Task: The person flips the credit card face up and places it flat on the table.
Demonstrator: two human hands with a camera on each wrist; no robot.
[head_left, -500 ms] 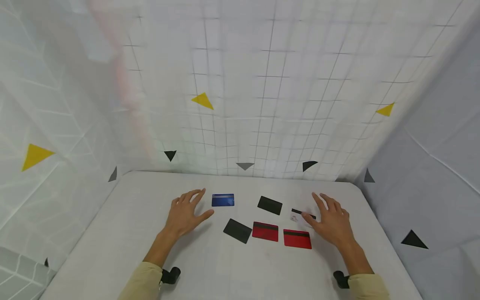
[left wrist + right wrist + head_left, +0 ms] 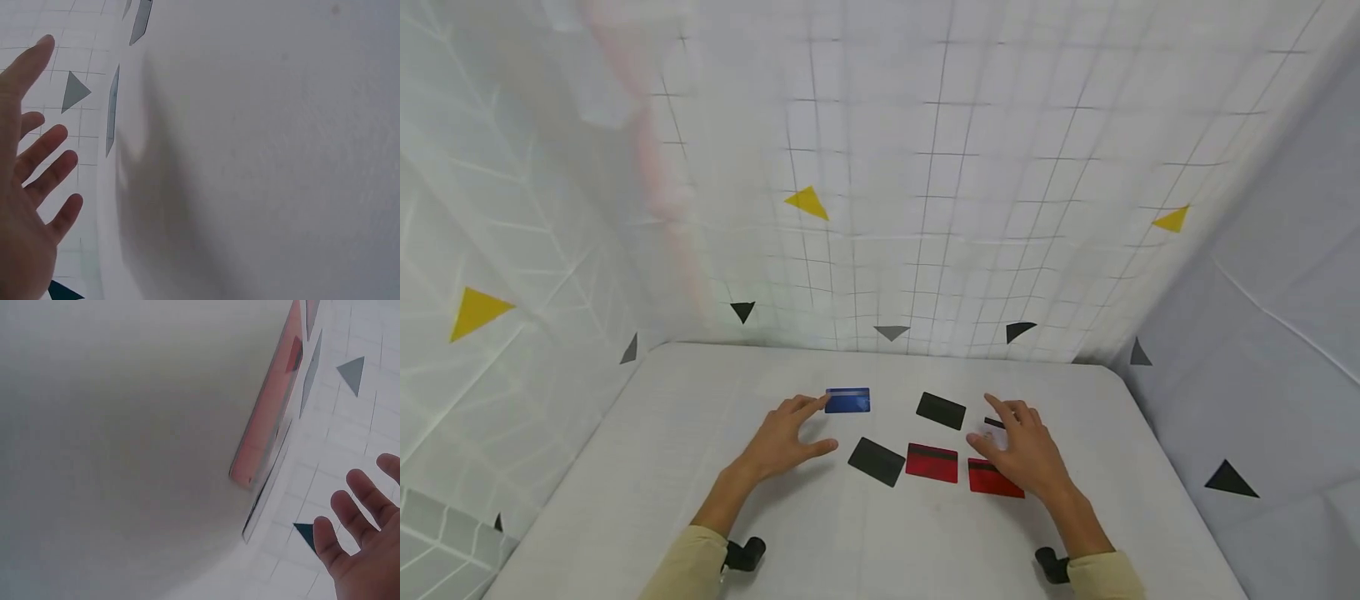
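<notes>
My left hand (image 2: 782, 437) hovers over the left part of the table, fingers spread and holding nothing. Its fingertips overlap the left edge of a blue card (image 2: 850, 402) in the head view. My right hand (image 2: 1026, 450) is raised over a white card with a black stripe (image 2: 995, 423), hiding most of it, and over the right end of a red card (image 2: 988, 477). Its fingers (image 2: 351, 515) are apart with nothing between them in the right wrist view. Between the hands lie a second red card (image 2: 932, 468), a black card (image 2: 877, 462) and another black card (image 2: 941, 411).
The cards lie flat and apart on a white table (image 2: 850, 542). White sheeting (image 2: 880, 250) with grid lines rises behind it, marked with yellow and black triangles. Side sheets (image 2: 1285, 358) stand close to both table edges. Black wrist mounts (image 2: 745, 554) sit below each hand.
My right hand has moved left, from beside the white card to over it and the red card. My left hand has shifted slightly right, its fingers nearer the blue card.
</notes>
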